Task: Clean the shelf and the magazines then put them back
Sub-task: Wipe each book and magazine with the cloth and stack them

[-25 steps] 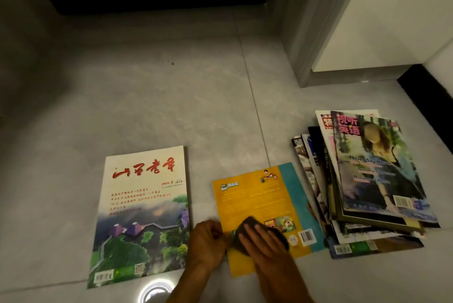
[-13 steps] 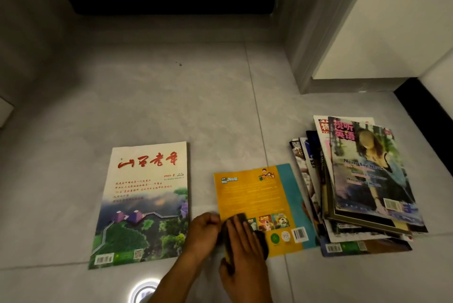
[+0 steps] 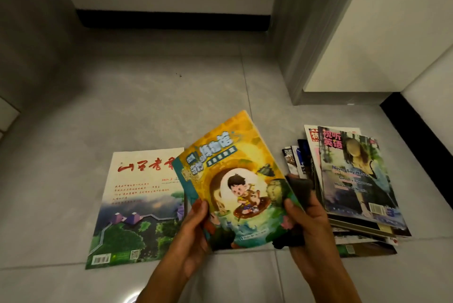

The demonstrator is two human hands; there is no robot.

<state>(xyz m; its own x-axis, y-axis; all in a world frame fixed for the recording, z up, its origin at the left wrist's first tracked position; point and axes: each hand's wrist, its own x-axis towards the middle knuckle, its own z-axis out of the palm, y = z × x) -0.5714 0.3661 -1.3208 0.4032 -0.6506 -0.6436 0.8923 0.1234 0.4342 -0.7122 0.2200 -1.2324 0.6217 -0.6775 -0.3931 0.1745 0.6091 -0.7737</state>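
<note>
I have both hands on the yellow comic magazine (image 3: 235,180): my left hand (image 3: 193,226) pinches its lower-left edge, my right hand (image 3: 306,219) clamps its right edge together with a dark cloth (image 3: 300,188). It is lifted, cover up, long axis tilted up-right. The wiped magazine (image 3: 139,204) lies left of it, nearer my left hand; the stack (image 3: 355,180) lies right.

Glossy paper magazine (image 3: 235,180), dark cloth (image 3: 301,189), smooth polished floor tiles (image 3: 147,106)

two hands (image 3: 193,231), one cloth (image 3: 300,192), many magazines (image 3: 353,180)
</note>
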